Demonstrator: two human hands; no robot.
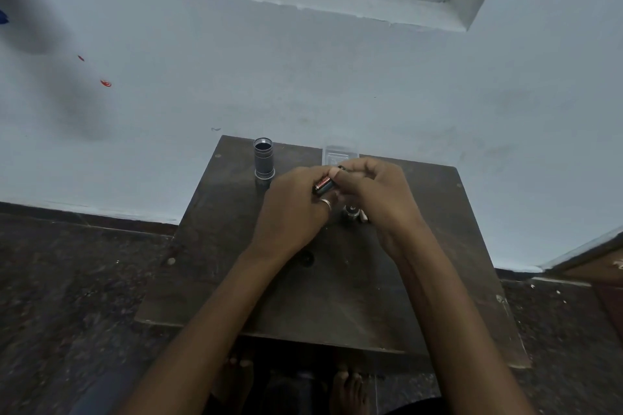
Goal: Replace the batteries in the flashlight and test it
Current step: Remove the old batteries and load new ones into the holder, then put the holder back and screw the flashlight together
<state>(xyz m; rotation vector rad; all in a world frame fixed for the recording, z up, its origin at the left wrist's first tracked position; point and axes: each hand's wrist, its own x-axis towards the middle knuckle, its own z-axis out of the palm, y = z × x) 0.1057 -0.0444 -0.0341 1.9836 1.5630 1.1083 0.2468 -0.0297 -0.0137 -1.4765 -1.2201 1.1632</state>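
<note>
My left grip and right grip both pinch one battery just above mid-frame, over the bench. Its red-and-black label is too blurred to read. The open flashlight body stands upright on the bench, up-left of the battery.

We are holding both bare forearms out ahead of us, angling them inward so that the hands are meeting in the middle. Our left hand is lying back up, its fingers curling round the lower end of a battery; a ring is sitting on one of those fingers. Our right hand is arching just beside it, thumb and fingertips pinching the battery's upper end, the remaining fingers curling loosely behind. The battery is lying tilted between the two hands, and both wrists are staying straight.
</note>
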